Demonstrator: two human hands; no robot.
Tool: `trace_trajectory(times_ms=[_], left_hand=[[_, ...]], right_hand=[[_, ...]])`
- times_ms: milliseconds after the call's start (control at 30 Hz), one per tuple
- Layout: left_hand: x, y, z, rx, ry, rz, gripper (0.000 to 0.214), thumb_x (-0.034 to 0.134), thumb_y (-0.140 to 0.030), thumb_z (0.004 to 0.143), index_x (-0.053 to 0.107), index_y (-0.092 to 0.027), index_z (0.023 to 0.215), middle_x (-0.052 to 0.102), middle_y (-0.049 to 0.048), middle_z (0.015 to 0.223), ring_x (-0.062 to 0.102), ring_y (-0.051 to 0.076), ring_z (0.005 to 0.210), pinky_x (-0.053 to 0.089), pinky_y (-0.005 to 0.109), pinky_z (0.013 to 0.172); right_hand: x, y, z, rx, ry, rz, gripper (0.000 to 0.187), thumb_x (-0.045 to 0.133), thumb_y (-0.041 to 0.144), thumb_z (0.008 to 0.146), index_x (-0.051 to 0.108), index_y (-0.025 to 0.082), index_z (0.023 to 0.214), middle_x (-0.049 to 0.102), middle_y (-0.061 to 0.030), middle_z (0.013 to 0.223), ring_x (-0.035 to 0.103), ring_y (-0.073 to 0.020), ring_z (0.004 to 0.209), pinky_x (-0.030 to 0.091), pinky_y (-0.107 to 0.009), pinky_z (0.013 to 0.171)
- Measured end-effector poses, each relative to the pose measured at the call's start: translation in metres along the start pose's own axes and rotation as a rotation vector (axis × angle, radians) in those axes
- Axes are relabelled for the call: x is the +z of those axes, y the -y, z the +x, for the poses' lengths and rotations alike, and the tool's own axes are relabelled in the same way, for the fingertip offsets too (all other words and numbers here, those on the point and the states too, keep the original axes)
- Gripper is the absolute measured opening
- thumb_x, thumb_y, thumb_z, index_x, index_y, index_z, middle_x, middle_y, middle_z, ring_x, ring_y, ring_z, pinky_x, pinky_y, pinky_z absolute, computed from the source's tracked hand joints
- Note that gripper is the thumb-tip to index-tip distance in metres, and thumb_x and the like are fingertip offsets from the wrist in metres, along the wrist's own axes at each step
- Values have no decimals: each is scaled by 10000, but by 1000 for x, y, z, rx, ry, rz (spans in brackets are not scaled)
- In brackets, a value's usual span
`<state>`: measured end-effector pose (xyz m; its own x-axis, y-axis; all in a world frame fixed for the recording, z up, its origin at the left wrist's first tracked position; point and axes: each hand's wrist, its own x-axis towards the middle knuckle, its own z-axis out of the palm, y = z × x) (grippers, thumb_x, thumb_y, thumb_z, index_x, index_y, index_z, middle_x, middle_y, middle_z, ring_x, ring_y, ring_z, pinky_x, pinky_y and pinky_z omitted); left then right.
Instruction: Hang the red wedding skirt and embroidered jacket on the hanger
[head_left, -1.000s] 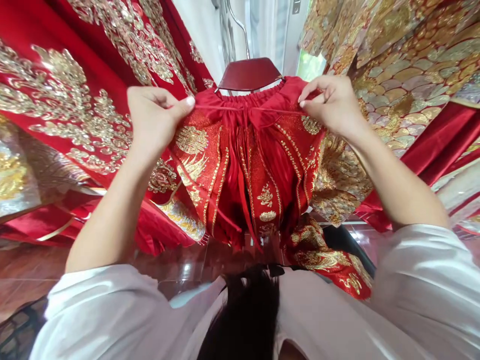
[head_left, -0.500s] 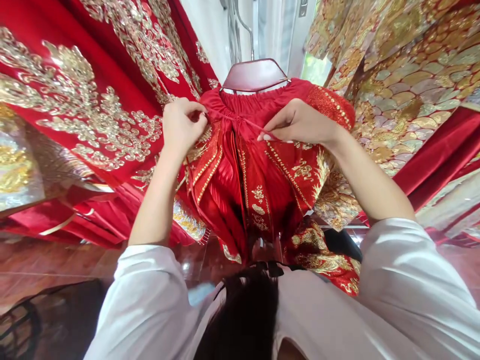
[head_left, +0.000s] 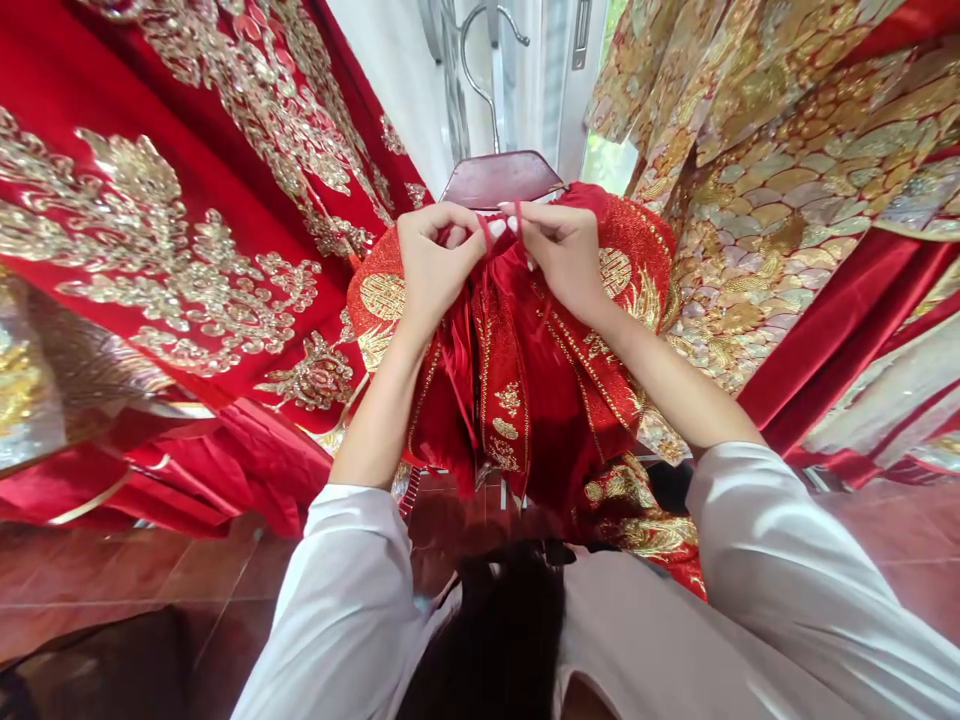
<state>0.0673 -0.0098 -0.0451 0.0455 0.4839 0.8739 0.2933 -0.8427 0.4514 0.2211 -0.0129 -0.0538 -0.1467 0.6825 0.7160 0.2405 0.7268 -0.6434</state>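
The left hand (head_left: 439, 250) and right hand (head_left: 566, 255) each pinched the red cord (head_left: 518, 210), having moved from well apart to close together; this brought its lengths together at the gathered top of the red garment (head_left: 510, 370), just below the hanger (head_left: 501, 180).

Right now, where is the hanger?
The hanger is at the upper centre of the head view, just above the left hand and right hand, with the red garment below it.
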Motion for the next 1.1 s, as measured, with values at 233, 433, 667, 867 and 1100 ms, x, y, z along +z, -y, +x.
trace_trajectory(times_ms=[233,433,667,867,1100], left_hand=[[-8,14,-9,-35,179,18,343,684,-463,782,548,-182,638,384,-20,532,423,111,514,360,256,515],[-11,22,-16,4,241,228,202,590,-405,860,552,-220,787,514,27,712,561,187,732,475,340,705],[-13,13,-16,109,170,412,133,594,-340,859,520,-236,820,538,73,1025,521,253,1053,452,437,906],[-46,17,-31,79,70,550,116,599,-241,827,489,-214,800,561,79,915,538,271,989,447,442,872],[-41,18,-33,-116,76,278,69,507,-288,870,507,-228,903,550,30,737,604,177,730,509,341,672]], right_hand=[[10,-14,1,-228,151,-534,323,388,278,968,615,173,1173,634,-48,908,594,-131,895,443,-232,820],[7,-8,2,-183,177,-598,330,353,327,980,627,174,1083,604,-58,858,583,-152,864,429,-256,837],[1,3,-2,-64,165,-568,179,470,271,904,593,155,964,595,-92,831,572,-197,861,440,-293,826],[-28,-2,-16,-6,69,-505,106,547,253,839,554,147,837,558,-78,722,570,-191,789,463,-314,741],[-15,8,-17,181,176,77,197,506,353,867,484,159,892,567,-28,733,547,-73,593,408,-177,488]])
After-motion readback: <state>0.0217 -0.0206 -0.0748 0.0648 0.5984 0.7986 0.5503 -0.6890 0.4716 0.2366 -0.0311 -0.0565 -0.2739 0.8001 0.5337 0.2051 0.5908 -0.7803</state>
